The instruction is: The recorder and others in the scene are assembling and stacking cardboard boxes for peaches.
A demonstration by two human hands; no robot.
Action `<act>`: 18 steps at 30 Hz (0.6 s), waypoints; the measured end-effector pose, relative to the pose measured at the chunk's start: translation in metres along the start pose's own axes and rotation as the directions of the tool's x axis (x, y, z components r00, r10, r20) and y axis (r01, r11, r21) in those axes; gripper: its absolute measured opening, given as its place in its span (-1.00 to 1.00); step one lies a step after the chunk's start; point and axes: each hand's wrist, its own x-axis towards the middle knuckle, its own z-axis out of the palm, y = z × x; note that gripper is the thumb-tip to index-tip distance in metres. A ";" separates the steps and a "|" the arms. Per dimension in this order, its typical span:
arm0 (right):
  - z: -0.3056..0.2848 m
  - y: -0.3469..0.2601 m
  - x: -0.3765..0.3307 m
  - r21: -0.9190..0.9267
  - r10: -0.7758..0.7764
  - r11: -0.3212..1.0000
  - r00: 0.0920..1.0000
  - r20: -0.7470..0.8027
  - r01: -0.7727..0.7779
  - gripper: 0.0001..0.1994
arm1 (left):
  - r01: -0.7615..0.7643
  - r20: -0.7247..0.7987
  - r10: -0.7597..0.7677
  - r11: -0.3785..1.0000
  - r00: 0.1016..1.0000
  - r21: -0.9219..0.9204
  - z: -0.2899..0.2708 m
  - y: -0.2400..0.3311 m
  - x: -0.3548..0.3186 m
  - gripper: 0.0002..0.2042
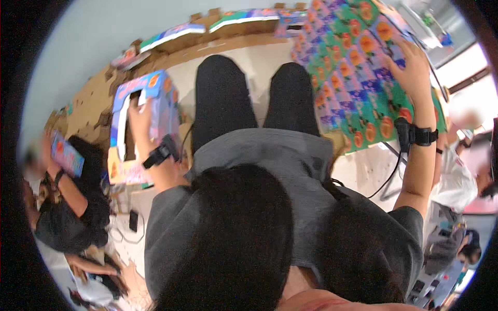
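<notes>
My left hand (140,120) is at a printed cardboard box (162,85), blue, pink and cream, with a dark cut-out window in its face. Its fingers reach over the window and seem to grip the box; their tips are blurred. Out to the far right, my right hand (411,67) lies on the upper edge of a large stack of printed cartons (345,78). Its thumb and fingers are spread against a carton there, not wrapped round it. The cartons show rows of orange flowers on green and purple. Both my wrists wear black straps.
Brown corrugated cartons (91,101) line the wall ahead, some holding printed pieces (174,35). A person at the left holds a printed box (67,154). Other people stand behind at the right. A black phone-like object (134,221) and cables lie on the floor.
</notes>
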 end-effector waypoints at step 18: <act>0.137 -0.351 0.056 0.967 -0.261 0.243 0.965 -0.013 0.079 -0.81 | 0.338 -0.286 -0.189 0.646 0.939 0.684 0.018 0.027 -0.063 0.12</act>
